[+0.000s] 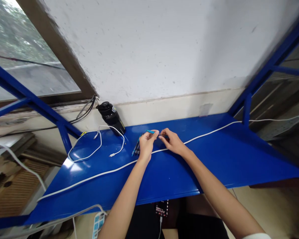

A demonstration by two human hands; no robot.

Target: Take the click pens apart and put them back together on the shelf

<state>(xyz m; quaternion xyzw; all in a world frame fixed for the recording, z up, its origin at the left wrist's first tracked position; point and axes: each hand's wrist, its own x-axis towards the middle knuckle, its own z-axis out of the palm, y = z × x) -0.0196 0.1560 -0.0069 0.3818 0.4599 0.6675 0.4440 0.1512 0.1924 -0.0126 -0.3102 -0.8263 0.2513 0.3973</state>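
Above the middle of the blue table, my left hand (147, 143) pinches a slim light-blue pen (150, 131) between thumb and fingers. Close by on its right, my right hand (171, 141) has thumb and fingertips closed on the pen's darker end. Whether the pen is in one piece or two cannot be made out. Several more pens (134, 151) lie on the table just left of my left hand, partly hidden by it.
A black bottle (112, 118) stands near the wall. A white charging cable (86, 158) lies coiled on the blue table (226, 156), and a long white cord (107, 173) crosses it. Blue frame posts (246, 109) rise at both sides. A power strip (98, 224) is below the front edge.
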